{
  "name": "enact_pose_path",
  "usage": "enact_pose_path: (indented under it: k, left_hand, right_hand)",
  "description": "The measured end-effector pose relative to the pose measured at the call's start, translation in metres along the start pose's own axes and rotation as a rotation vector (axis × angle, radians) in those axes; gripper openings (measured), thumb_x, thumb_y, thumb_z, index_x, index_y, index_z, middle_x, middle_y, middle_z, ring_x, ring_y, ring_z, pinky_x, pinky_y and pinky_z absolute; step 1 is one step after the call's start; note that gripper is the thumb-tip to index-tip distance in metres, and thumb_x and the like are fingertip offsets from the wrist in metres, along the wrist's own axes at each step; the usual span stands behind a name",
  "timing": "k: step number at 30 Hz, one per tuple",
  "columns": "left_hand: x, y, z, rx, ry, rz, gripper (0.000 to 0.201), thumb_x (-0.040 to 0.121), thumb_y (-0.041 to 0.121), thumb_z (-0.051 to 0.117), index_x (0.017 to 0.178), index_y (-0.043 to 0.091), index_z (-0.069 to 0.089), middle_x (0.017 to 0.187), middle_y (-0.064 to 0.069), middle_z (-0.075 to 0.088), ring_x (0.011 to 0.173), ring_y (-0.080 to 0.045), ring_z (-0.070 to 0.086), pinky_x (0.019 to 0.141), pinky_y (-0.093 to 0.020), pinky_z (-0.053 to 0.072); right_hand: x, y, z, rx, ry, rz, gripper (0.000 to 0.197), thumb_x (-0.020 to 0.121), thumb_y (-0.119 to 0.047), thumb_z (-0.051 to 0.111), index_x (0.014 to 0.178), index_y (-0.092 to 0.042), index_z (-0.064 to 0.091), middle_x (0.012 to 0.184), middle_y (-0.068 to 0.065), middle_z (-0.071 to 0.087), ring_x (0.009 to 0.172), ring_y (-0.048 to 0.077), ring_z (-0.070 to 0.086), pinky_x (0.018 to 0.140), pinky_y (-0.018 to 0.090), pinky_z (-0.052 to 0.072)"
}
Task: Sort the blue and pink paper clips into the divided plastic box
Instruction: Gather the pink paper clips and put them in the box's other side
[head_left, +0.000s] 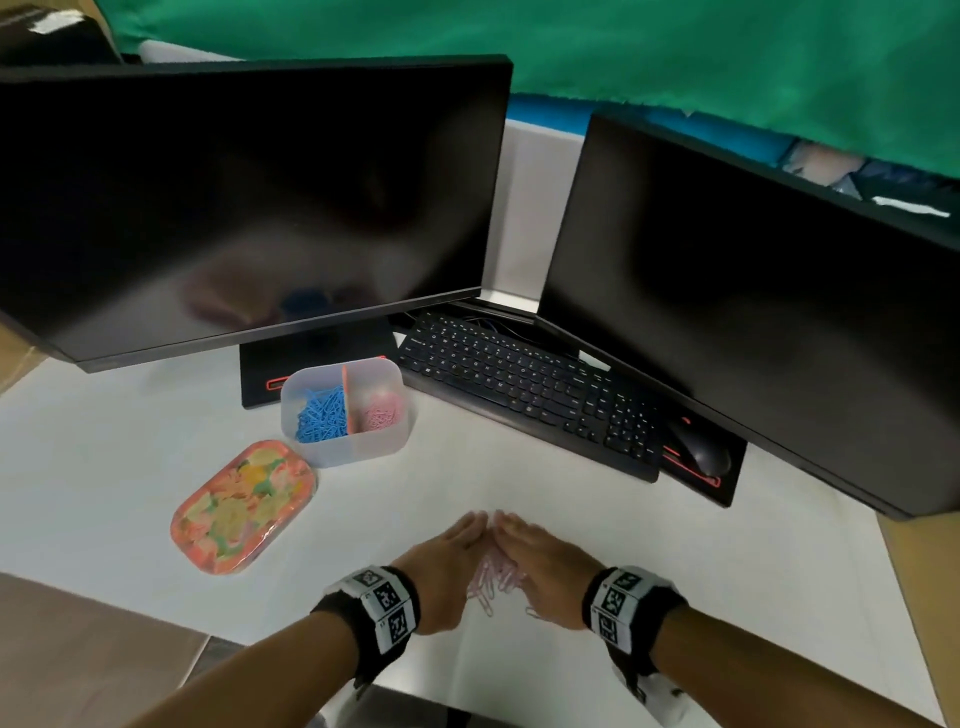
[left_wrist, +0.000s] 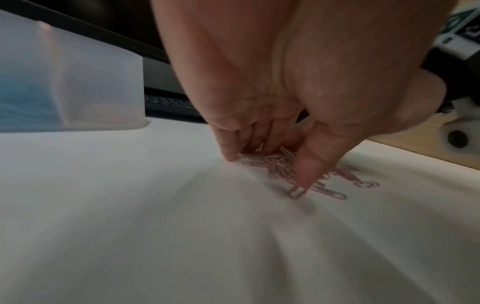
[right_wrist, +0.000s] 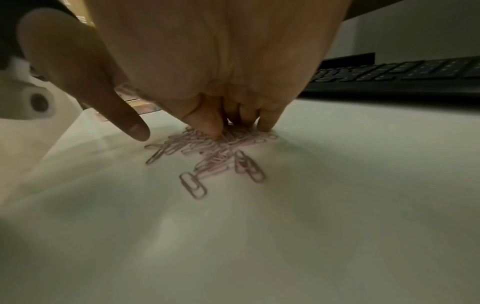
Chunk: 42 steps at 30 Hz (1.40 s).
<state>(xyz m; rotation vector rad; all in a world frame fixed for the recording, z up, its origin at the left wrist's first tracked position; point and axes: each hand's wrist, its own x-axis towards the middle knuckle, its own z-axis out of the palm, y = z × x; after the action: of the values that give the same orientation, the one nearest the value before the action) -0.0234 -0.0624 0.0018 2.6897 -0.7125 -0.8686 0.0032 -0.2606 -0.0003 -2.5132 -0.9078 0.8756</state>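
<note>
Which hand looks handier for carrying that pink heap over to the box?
Probably the left hand. Both hands flank the pink clips, fingertips touching, but the box sits up and to the left, on the left hand's side. The right hand would have to reach across.

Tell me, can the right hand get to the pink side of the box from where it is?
Probably yes. The right hand sits at the loose pink paper clips, and only bare white desk lies between it and the box, whose pink compartment is open on top.
</note>
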Motion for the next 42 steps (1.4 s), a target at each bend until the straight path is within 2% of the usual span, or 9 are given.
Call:
enact_pose_path:
  k: [3, 5, 8, 10, 12, 14, 19, 27, 42]
  left_hand:
    - [-0.006, 0.0, 0.001, -0.094, -0.02, 0.076, 0.077, 0.088, 0.007, 0.045, 0.154, 0.024, 0.009, 0.161, 0.005, 0.007, 0.149, -0.013, 0.004, 0.121, -0.028, 0.011]
    - [-0.009, 0.002, -0.004, -0.108, 0.012, 0.086, 0.072, 0.088, 0.01, 0.047, 0.152, 0.028, 0.019, 0.158, 0.006, 0.02, 0.145, -0.015, 0.021, 0.118, -0.032, 0.026]
    - [-0.01, 0.004, -0.01, -0.107, 0.154, -0.044, 0.072, 0.087, 0.026, 0.058, 0.149, 0.026, 0.021, 0.147, 0.001, 0.029, 0.131, -0.022, 0.038, 0.103, -0.036, 0.043]
    - [-0.008, 0.004, -0.008, -0.115, 0.155, -0.182, 0.093, 0.08, 0.039, 0.069, 0.15, 0.023, 0.01, 0.143, -0.002, 0.024, 0.125, -0.024, 0.041, 0.096, -0.037, 0.048]
    - [-0.003, 0.006, -0.008, -0.114, 0.132, -0.257, 0.109, 0.07, 0.046, 0.077, 0.15, 0.021, 0.007, 0.141, -0.002, 0.021, 0.123, -0.024, 0.039, 0.095, -0.038, 0.048]
    - [0.002, 0.01, -0.007, -0.121, 0.118, -0.262, 0.108, 0.067, 0.046, 0.08, 0.148, 0.019, 0.015, 0.137, -0.002, 0.023, 0.12, -0.024, 0.041, 0.095, -0.038, 0.048]
    - [0.012, 0.024, -0.01, -0.155, 0.115, -0.224, 0.073, 0.076, 0.035, 0.076, 0.135, 0.016, 0.038, 0.126, -0.004, 0.038, 0.106, -0.025, 0.057, 0.089, -0.033, 0.05]
    - [0.02, 0.025, -0.008, -0.205, 0.161, -0.208, 0.025, 0.088, 0.028, 0.058, 0.11, 0.016, 0.06, 0.107, -0.004, 0.056, 0.097, -0.025, 0.061, 0.081, -0.029, 0.048]
    - [0.023, 0.003, -0.013, -0.213, 0.265, -0.205, 0.022, 0.089, 0.02, 0.053, 0.099, 0.017, 0.072, 0.098, -0.002, 0.069, 0.092, -0.021, 0.062, 0.078, -0.027, 0.05]
  right_hand:
    - [-0.017, 0.011, 0.001, 0.112, -0.022, -0.005, 0.067, 0.091, -0.006, 0.042, 0.15, -0.029, 0.021, 0.158, -0.006, 0.02, 0.144, 0.008, 0.021, 0.118, 0.028, 0.023]
    - [-0.029, 0.021, -0.003, 0.146, 0.061, 0.056, 0.063, 0.091, -0.011, 0.045, 0.147, -0.033, 0.028, 0.154, -0.009, 0.03, 0.141, 0.008, 0.03, 0.116, 0.028, 0.029]
    - [-0.045, 0.031, -0.006, 0.098, 0.175, 0.198, 0.064, 0.091, -0.023, 0.054, 0.147, -0.029, 0.024, 0.146, -0.007, 0.032, 0.132, 0.013, 0.04, 0.107, 0.025, 0.037]
    - [-0.053, 0.033, -0.002, 0.096, 0.129, 0.295, 0.075, 0.087, -0.027, 0.061, 0.148, -0.027, 0.019, 0.141, -0.003, 0.028, 0.126, 0.017, 0.044, 0.101, 0.025, 0.041]
    - [-0.053, 0.03, 0.005, 0.12, 0.094, 0.334, 0.083, 0.082, -0.033, 0.066, 0.148, -0.024, 0.017, 0.141, -0.001, 0.026, 0.124, 0.019, 0.046, 0.101, 0.025, 0.041]
    - [-0.048, 0.025, 0.013, 0.154, 0.101, 0.329, 0.085, 0.08, -0.039, 0.069, 0.147, -0.021, 0.02, 0.14, 0.0, 0.026, 0.124, 0.019, 0.046, 0.101, 0.024, 0.04]
    - [-0.024, 0.003, 0.017, 0.209, 0.181, 0.273, 0.066, 0.078, -0.038, 0.07, 0.133, -0.02, 0.039, 0.124, 0.001, 0.041, 0.107, 0.022, 0.057, 0.089, 0.029, 0.049]
    - [-0.003, -0.003, 0.009, 0.176, 0.216, 0.216, 0.025, 0.087, -0.035, 0.06, 0.106, -0.018, 0.058, 0.099, -0.002, 0.05, 0.089, 0.02, 0.058, 0.077, 0.031, 0.05]
    - [0.01, 0.005, -0.008, 0.114, 0.241, 0.184, 0.022, 0.089, -0.027, 0.059, 0.099, -0.011, 0.07, 0.096, 0.007, 0.063, 0.088, 0.022, 0.062, 0.074, 0.028, 0.05]
